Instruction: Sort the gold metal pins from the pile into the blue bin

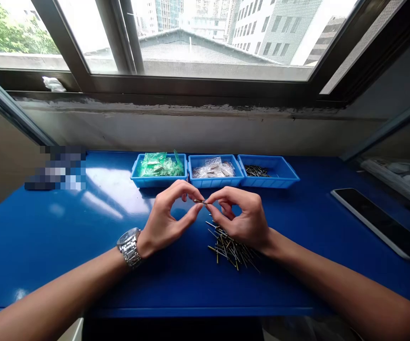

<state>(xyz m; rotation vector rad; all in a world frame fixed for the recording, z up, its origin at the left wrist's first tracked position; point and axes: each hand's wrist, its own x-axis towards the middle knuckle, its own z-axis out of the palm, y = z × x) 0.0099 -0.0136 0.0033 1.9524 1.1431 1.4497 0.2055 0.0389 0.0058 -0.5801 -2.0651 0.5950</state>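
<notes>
Pinching a thin pin [203, 202] on our side of the middle box [214, 182], our left hand [162, 215] and right hand [247, 215] each close thumb and finger on it; we judge it light, stiff, slippery, best gripped near either end.

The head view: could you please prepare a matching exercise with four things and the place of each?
1. Thin metal piece
2. Green packets
3. Phone
4. Watch

A. In the left blue bin
B. On the right side of the table
C. On the left wrist
D. Between fingertips of left hand and right hand

Pairs: 1-D; 2-A; 3-B; 4-C
</notes>
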